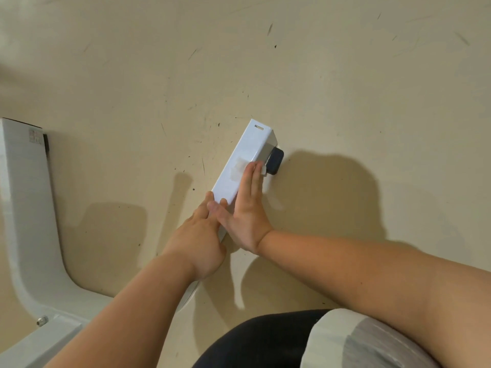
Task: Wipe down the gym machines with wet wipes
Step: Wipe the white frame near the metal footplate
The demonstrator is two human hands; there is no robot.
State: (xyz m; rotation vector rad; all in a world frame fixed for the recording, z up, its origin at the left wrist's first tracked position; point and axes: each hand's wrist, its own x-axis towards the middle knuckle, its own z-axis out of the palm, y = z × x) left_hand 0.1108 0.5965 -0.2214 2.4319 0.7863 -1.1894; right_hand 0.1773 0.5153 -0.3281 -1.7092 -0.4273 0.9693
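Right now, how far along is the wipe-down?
Done: the white base bar's top shows a damp-looking smear. In hand: the right hand presses the wet wipe against its side by the black rubber foot; the left hand rests on the bar. Left, probably: the curved white frame, showing no smears.

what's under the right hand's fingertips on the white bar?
A white wipe, pressed flat against the white bar by the right hand. Only a small corner shows past the fingertips, next to the black foot; the rest is covered by the fingers.
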